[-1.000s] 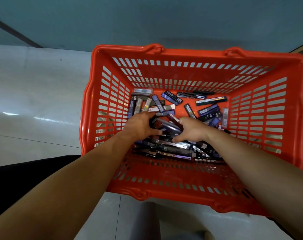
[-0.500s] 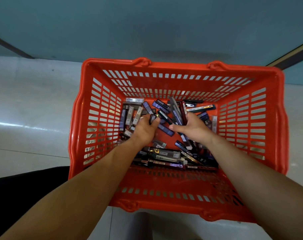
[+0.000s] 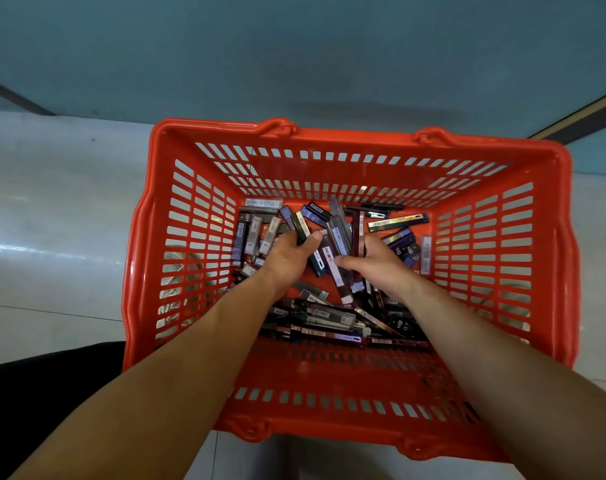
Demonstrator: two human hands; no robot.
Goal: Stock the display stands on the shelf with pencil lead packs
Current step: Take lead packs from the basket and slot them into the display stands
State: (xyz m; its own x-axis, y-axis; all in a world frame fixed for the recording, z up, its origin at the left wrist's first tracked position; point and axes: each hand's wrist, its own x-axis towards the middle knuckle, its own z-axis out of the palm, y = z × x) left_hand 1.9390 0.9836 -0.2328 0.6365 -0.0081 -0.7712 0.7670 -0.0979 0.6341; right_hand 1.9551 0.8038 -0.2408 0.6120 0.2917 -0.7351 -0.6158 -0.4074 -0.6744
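**Hands in the red basket (image 3: pixel 197 237), both closed on pencil lead packs (image 3: pixel 324 320)**

Both bare forearms reach down into the slotted plastic basket, which sits on a pale tiled floor (image 3: pixel 52 220) in front of a teal panel (image 3: pixel 294 46).

The left hand (image 3: pixel 287 259) has its fingers curled down over the loose stock. Its thumb presses against a dark, gold-edged pack (image 3: pixel 301 226) that sticks out beyond the knuckles. How many packs it holds cannot be told.

The right hand (image 3: pixel 376 266) clamps a bundle (image 3: pixel 339 237) of several long packs between thumb and curled fingers. The bundle stands tilted in the gap between the two grips, its upper ends towards the far wall and its lower ends poking out below the thumb.

Just outside the left grip, a row of grey and blue packs (image 3: pixel 253 233) lies side by side near the basket's left wall. Beyond the right grip, a yellow-banded pack (image 3: pixel 396 221) with a barcode label lies flat by the far wall. Just outside the right grip lie more blue packs marked HB (image 3: pixel 403 247).

On the near side of both grips, under the wrists, the rest of the packs lie heaped crosswise on the basket floor. Among them is a black pack printed HB 07 (image 3: pixel 400 324).
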